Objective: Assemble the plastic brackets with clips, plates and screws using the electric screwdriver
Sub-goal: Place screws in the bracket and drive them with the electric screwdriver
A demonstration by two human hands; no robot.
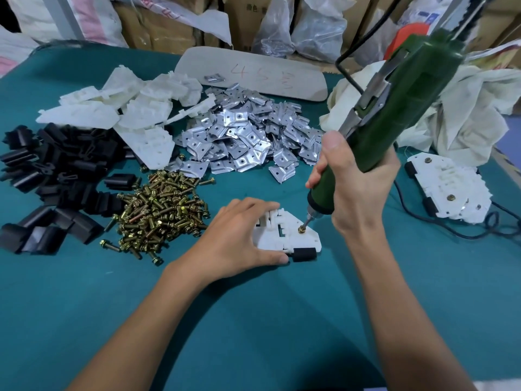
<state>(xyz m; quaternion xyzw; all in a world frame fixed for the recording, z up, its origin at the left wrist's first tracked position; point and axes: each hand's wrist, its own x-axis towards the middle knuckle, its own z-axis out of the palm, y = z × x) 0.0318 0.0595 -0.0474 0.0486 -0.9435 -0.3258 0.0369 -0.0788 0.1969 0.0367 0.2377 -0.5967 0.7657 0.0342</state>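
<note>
A white plastic bracket point(298, 238) lies flat on the teal table, with a black clip point(304, 254) on its near edge. My left hand point(239, 238) holds the bracket down, fingers over its left side and thumb along the near edge. My right hand point(358, 179) grips the green electric screwdriver point(394, 119), tilted, its bit on a brass screw point(302, 228) in the bracket's right corner.
Left of the bracket lie a heap of brass screws point(160, 210), black clips point(56, 176), white brackets point(121, 108) and metal plates point(242, 134). Finished brackets point(448, 187) are stacked at the right beside a crumpled cloth point(451, 108). A black cable point(479, 235) trails there. Boxes and bags stand behind.
</note>
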